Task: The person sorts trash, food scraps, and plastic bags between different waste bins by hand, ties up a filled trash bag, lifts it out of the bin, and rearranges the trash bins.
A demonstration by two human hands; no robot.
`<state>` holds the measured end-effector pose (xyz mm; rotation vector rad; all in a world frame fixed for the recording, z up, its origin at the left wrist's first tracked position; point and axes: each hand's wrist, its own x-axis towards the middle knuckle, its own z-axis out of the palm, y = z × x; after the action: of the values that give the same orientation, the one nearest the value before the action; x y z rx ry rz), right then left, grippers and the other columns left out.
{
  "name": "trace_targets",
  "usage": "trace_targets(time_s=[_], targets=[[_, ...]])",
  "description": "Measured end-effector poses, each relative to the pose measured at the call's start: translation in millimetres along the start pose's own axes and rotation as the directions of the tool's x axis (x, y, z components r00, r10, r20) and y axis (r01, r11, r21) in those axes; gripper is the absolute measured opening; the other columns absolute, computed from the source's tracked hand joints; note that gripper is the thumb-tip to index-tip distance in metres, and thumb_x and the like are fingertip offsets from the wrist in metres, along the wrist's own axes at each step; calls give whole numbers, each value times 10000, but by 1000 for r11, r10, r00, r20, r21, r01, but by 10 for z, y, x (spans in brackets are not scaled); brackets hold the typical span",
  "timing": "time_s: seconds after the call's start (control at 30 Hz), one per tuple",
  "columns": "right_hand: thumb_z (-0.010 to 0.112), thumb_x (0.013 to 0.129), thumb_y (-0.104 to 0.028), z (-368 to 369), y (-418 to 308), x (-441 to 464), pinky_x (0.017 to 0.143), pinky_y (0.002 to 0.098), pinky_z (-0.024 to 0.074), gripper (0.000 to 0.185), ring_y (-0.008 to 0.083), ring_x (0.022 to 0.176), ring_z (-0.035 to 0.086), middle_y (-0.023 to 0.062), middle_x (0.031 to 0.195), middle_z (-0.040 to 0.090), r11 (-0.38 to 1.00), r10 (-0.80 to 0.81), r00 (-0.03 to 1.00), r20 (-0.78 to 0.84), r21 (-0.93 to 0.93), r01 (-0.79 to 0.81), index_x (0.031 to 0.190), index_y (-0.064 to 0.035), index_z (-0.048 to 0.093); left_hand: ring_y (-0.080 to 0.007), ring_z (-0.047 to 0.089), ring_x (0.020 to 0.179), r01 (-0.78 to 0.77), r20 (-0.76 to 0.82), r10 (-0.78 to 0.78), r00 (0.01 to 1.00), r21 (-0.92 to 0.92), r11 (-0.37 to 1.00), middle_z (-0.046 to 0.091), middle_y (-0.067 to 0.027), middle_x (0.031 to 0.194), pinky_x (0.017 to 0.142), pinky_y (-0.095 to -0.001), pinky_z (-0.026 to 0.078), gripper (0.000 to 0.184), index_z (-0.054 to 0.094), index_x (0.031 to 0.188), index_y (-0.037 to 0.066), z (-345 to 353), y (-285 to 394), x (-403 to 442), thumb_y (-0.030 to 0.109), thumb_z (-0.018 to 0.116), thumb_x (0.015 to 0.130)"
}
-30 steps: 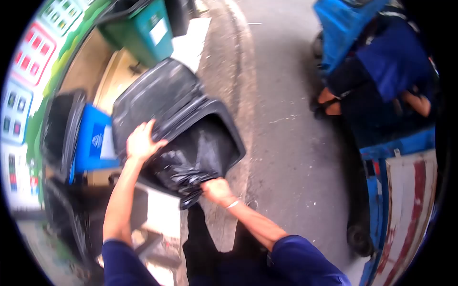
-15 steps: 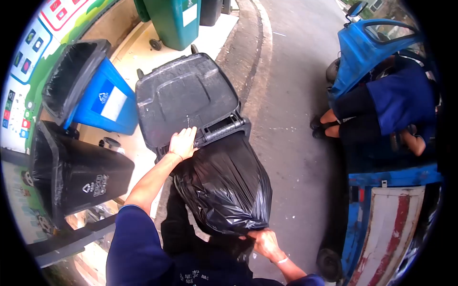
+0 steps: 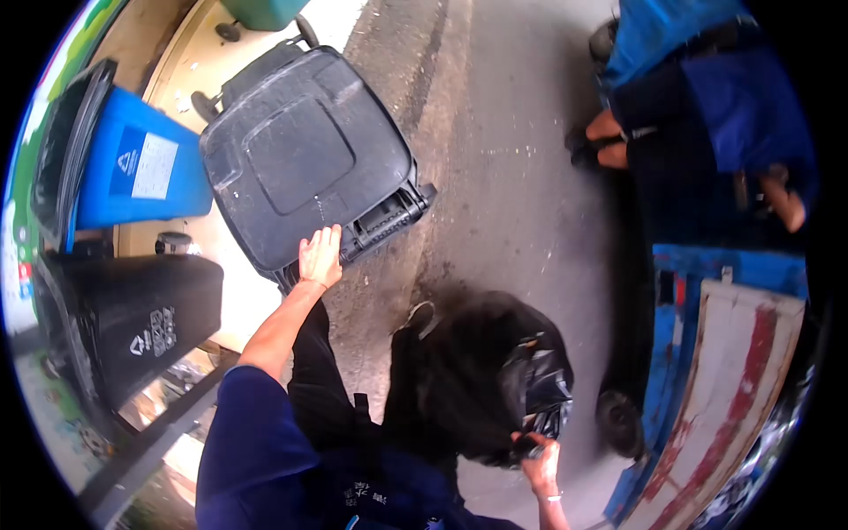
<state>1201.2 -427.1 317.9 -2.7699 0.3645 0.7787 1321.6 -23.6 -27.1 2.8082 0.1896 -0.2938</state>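
A black wheeled bin with its lid closed (image 3: 300, 159) leans in front of me. On the lid's near edge, by the hinge and handle bar, rests my left hand (image 3: 320, 256), its fingers lying over the edge. A full black garbage bag (image 3: 481, 371) hangs at my right side, low beside my leg and blurred by motion. My right hand (image 3: 537, 459) is closed round the bag's gathered top. The bag is outside the bin and apart from it.
To the left are a blue bin (image 3: 141, 163), another black bin (image 3: 159, 322) and a metal rail (image 3: 159, 442). A green bin (image 3: 265, 11) is at the top. To the right, a co-worker in dark blue (image 3: 751, 106) bends beside a blue truck (image 3: 671, 336).
The bag has come out of the bin's mouth and swung down to my right in my right hand. The bin's lid has come into full view, with my left hand still on it.
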Motion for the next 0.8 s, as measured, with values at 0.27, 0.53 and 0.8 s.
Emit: trace_targets(time_s=[0.27,0.53,0.8], targets=[[717,822,-207,1196,1835,599,755,301,440,321,146,807,519,50,913,596,615,600,799,-50,668,-420,1004,38,615,-286,545,982,34,-70,-33,997,24,999,532,-110,1006,791,-433,442,610,486,1208,51,-303,74,50,108,672,630],[663,832,-90,2111,2839,995,912,331,440,455,213,1007,564,98,1149,583,281,462,877,131,916,-285,1225,66,496,-344,537,1070,102,-99,-117,988,-149,984,563,-174,1096,929,-393,443,713,506,1219,23,-984,189,121,103,707,539],[620,832,-36,4530,3819,2059,753,434,495,306,250,851,603,77,1004,616,113,350,826,442,855,-506,1132,-51,563,-262,574,1085,185,-135,-206,969,-153,971,616,-98,1131,934,-362,457,754,553,1220,137,-1249,243,73,222,792,510]])
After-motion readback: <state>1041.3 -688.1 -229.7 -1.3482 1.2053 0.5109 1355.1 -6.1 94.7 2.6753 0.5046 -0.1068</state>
